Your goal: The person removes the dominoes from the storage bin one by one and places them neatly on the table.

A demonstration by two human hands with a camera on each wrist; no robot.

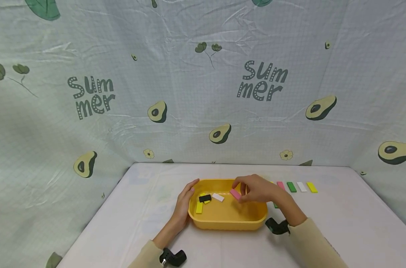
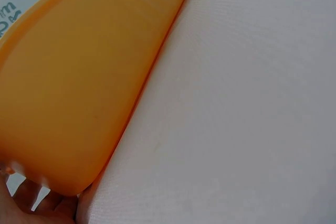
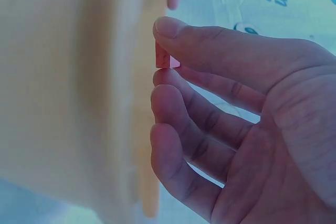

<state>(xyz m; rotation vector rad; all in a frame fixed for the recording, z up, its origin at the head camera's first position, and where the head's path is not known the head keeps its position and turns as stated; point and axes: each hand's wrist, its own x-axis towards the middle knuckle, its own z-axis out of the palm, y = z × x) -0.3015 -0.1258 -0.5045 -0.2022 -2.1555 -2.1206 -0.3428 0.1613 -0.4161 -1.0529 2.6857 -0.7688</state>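
Note:
A yellow-orange tray stands on the table, holding a black block, a white block and yellow blocks toward its left. My right hand pinches a pink block between thumb and fingers, over the tray's right half. In the right wrist view the pink block shows between the thumb and fingers of that hand. Along the tray's left side rests my left hand, fingers extended at the rim; the left wrist view shows its fingers against the tray's outer wall.
Right of the tray, a row on the table has a pink block, a green block, a white block and a yellow block. Another green block is partly hidden by the right arm. A patterned sheet hangs behind the table.

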